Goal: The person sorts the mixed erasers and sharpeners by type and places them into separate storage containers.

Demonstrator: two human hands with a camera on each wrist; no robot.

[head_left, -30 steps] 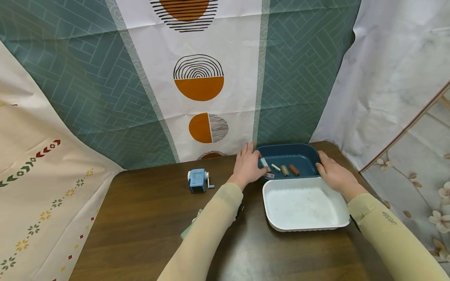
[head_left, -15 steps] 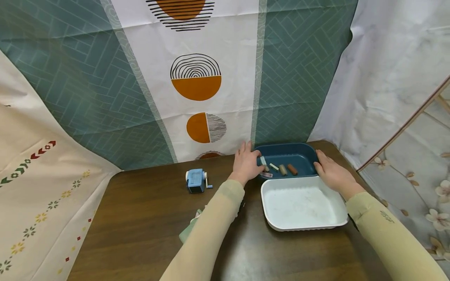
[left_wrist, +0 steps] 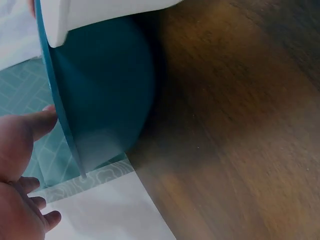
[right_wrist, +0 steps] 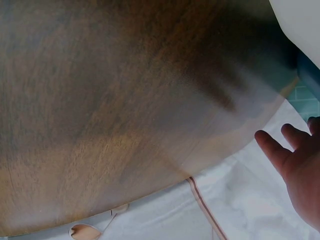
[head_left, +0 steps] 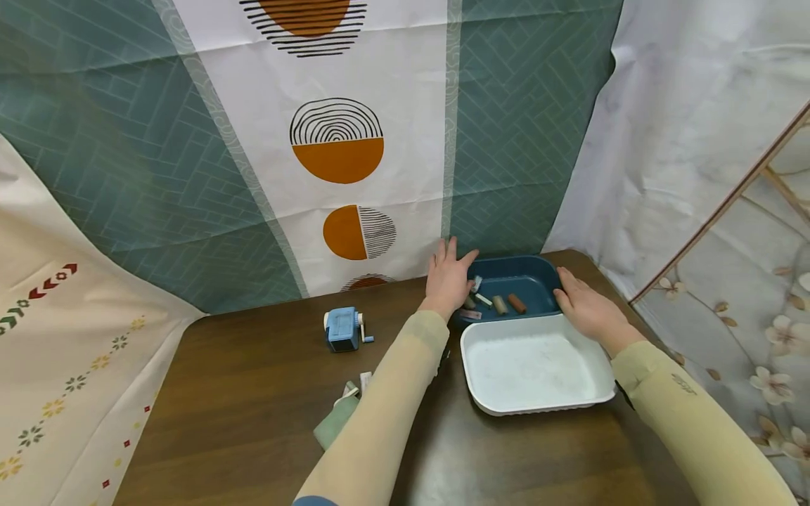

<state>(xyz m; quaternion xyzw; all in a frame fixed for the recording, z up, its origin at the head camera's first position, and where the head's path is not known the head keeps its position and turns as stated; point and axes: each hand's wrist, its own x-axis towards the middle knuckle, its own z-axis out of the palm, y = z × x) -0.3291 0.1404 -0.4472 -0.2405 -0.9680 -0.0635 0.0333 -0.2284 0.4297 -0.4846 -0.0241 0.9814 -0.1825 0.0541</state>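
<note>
A dark blue oval tray point(head_left: 538, 284) stands against the back curtain, holding several small pieces: a reddish-brown cylinder point(head_left: 516, 303), an olive cylinder point(head_left: 499, 305), a pale stick point(head_left: 484, 300) and a pinkish block point(head_left: 471, 315). My left hand point(head_left: 446, 277) is at the tray's left end, fingers spread; in the left wrist view its thumb tip is right at the tray's rim. At the right end, my right hand point(head_left: 588, 306) lies along the rim with straight fingers. A white tray point(head_left: 538, 362) sits directly in front, its back edge overlapping the blue one.
Left on the wooden table stands a blue crank pencil sharpener point(head_left: 343, 329). A green item point(head_left: 337, 422) and a small white piece point(head_left: 365, 380) lie partly behind my left sleeve. Patterned curtains point(head_left: 525, 140) hang along the table's back and sides.
My left hand has spread its fingers and shifted slightly at the tray's left end. My right hand stays at the right rim. The head view has swung a little to the right.
</note>
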